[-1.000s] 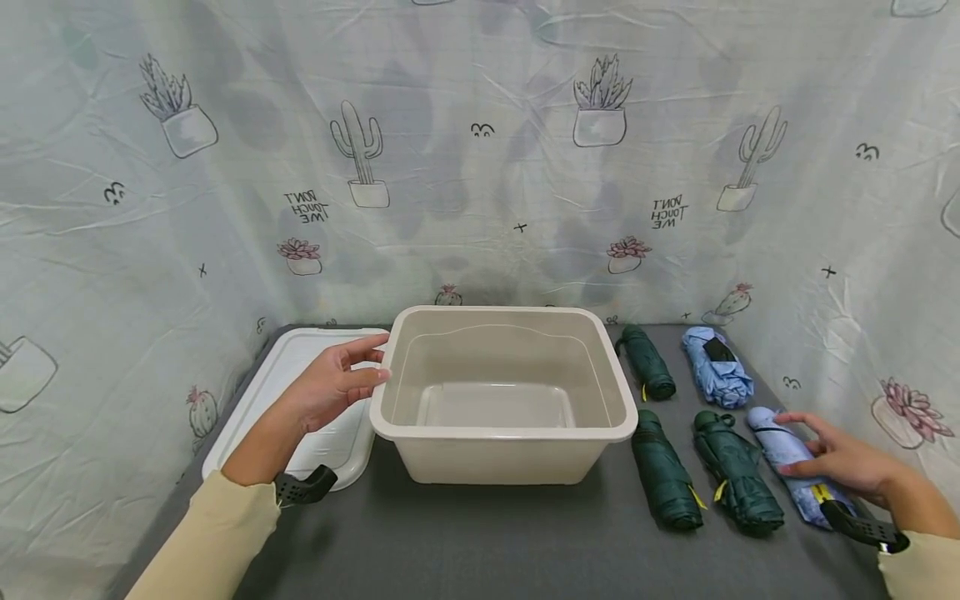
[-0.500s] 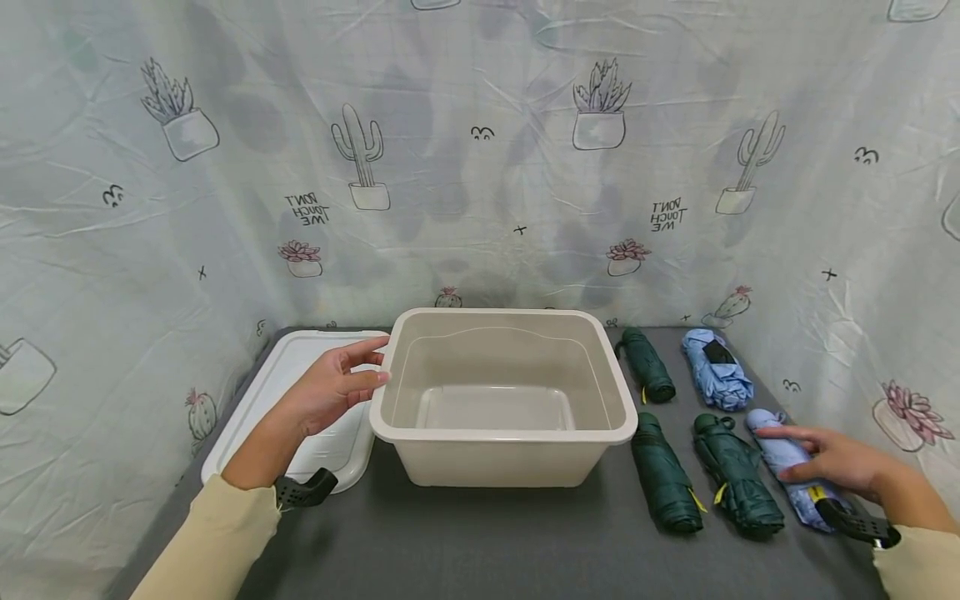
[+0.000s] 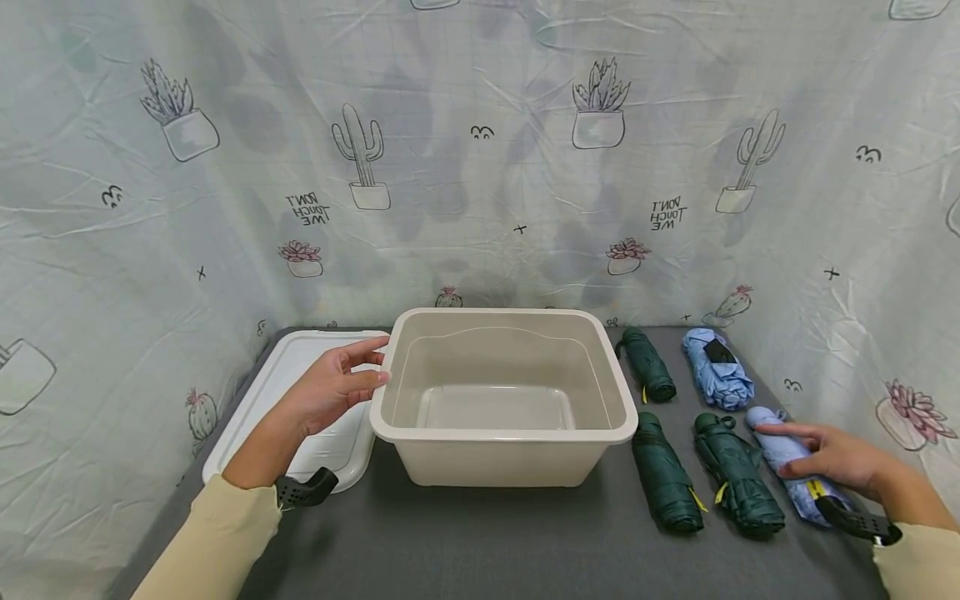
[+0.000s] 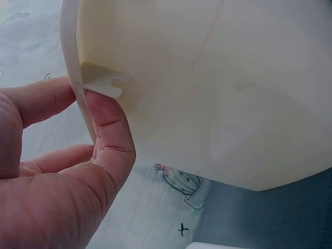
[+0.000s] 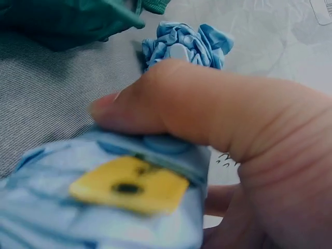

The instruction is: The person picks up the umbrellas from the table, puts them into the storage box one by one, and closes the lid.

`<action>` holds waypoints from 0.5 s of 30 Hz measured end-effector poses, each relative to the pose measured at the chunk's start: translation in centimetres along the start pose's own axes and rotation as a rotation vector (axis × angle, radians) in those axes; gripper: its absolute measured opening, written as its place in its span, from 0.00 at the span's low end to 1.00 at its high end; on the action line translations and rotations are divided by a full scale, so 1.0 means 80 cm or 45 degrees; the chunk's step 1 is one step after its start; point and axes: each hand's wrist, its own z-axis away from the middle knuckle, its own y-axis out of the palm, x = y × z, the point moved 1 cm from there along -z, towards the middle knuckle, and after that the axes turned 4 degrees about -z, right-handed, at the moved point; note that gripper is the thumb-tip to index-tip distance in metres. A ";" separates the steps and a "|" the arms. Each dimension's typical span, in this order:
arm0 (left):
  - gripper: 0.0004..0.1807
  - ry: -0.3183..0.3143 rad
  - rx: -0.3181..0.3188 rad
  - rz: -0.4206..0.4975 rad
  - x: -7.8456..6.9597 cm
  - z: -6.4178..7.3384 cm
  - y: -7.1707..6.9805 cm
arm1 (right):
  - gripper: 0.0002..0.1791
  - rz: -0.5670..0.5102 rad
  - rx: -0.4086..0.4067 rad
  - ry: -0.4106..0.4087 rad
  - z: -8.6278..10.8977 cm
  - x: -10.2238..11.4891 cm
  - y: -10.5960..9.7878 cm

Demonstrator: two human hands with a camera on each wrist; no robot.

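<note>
Head view, and the right hand [image 3: 843, 458] has thumb and fingers wrapped round a pale-blue rolled fabric umbrella [image 3: 801, 492], at the right of the grey cloth-covered table [image 3: 487, 550]. Across the way, the left hand [image 3: 333, 387] pinches the rim of a beige rectangular plastic tub [image 3: 502, 458]. Danger here: the smooth-looking fabric could slip if that grasp is shallow, and a tug could skew the tub. Two dark-green rolled umbrellas [image 3: 738, 475] block the low route between; a crumpled light-blue bundle [image 3: 717, 369] lies beyond, a white plastic lid [image 3: 300, 358] left.
</note>
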 end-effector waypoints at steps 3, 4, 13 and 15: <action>0.40 0.012 0.010 0.012 0.000 0.000 0.000 | 0.36 0.035 -0.042 -0.026 0.001 0.000 0.003; 0.40 0.017 0.013 0.015 0.000 0.000 0.000 | 0.36 0.042 -0.056 -0.033 0.002 0.000 0.003; 0.39 0.032 0.032 0.041 0.001 0.000 0.000 | 0.36 0.016 -0.124 -0.011 0.004 0.004 -0.003; 0.39 0.032 0.031 0.040 0.001 0.000 0.001 | 0.36 -0.011 -0.136 -0.008 0.005 0.006 -0.003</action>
